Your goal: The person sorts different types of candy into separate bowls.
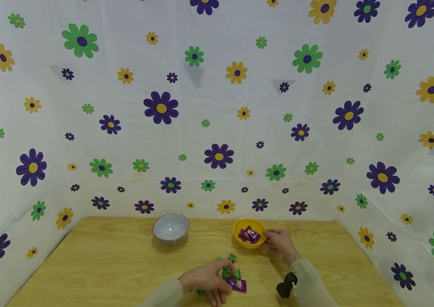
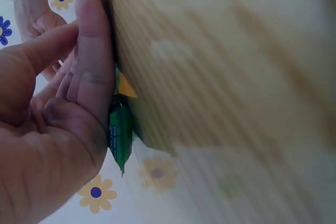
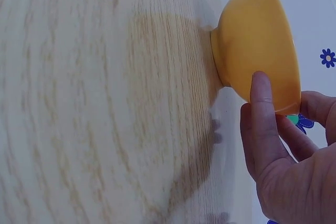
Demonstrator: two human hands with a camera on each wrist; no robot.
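Head view: purple packets [image 1: 253, 235] in yellow bowl [image 1: 247, 246], rim pinched by right hand [image 1: 281, 244]; green packets [image 1: 237, 274], one loose purple packet [image 1: 240, 285] outstanding; left hand [image 1: 207, 277] bent, hold cannot be told

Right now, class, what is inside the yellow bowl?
Purple-wrapped candies lie overlapping inside the yellow bowl; whatever may be beneath them is covered and cannot be seen.
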